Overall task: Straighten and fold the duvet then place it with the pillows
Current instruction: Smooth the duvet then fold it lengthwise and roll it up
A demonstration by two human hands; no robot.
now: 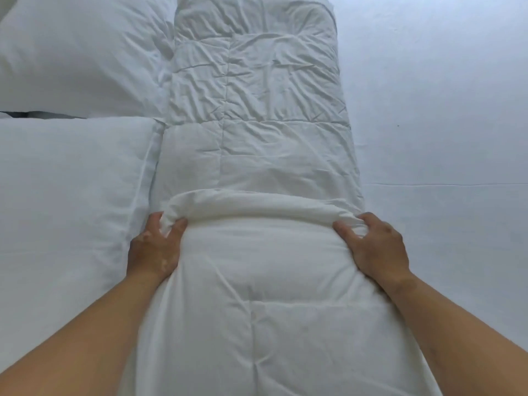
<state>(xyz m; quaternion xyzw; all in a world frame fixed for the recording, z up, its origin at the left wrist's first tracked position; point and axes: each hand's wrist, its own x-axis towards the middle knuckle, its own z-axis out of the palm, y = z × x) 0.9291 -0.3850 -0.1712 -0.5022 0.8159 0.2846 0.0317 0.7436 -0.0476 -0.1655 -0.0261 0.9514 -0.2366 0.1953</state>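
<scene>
On bedsheet (443, 110), duvet fold (257, 208) spans both grips (158, 241) (374, 244).

The white quilted duvet (257, 115), folded into a long strip, lies on the bed touching two white pillows (71, 190).

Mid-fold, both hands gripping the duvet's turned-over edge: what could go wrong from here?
The left hand grips just beside the near pillow; pushing the fold forward may shove it askew. The duvet strip ahead is heavily wrinkled, so folding over it may trap creases. With the right hand at the other end, the fold's unsupported middle may sag unevenly.
</scene>
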